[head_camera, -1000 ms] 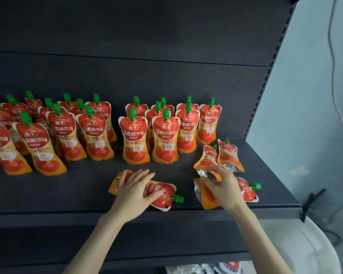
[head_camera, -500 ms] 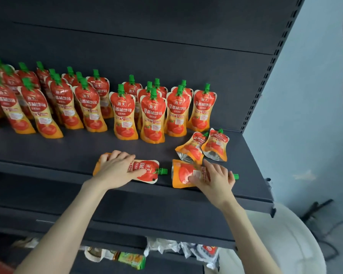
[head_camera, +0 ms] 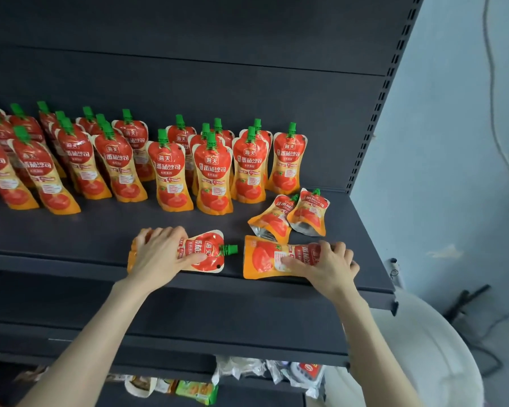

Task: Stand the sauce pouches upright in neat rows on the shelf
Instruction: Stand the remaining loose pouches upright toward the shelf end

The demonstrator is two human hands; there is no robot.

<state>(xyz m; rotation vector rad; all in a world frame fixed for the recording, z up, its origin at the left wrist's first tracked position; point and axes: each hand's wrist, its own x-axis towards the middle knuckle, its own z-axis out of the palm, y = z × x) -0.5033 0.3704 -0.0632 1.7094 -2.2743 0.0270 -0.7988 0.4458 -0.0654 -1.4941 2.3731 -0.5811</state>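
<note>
Standing rows: sauce pouches stand upright, green caps up, from the left end of the shelf to past its middle. The right end of the shelf has no standing pouches.
Left hand: the left hand lies over the base end of the left flat pouch. Its fingers curl round the far edge and the thumb presses on the printed face.
Left flat pouch: it lies on its back by the shelf's front edge, cap pointing right.
Right flat pouch: the right flat pouch lies just beside it, also at the front edge, orange base toward the left.
Tipped pair: two tipped pouches lean back just behind it, touching each other.
Right hand: the right hand covers the neck end, fingers bent over the top and thumb stretched along the label. The cap is hidden.
Step in hand: probably taking hold of both fallen pouches at once.
Next move: likely swing each pouch onto its base, cap up, and set it in line right of the standing rows. The soft bases will need spreading flat to stand.
</note>
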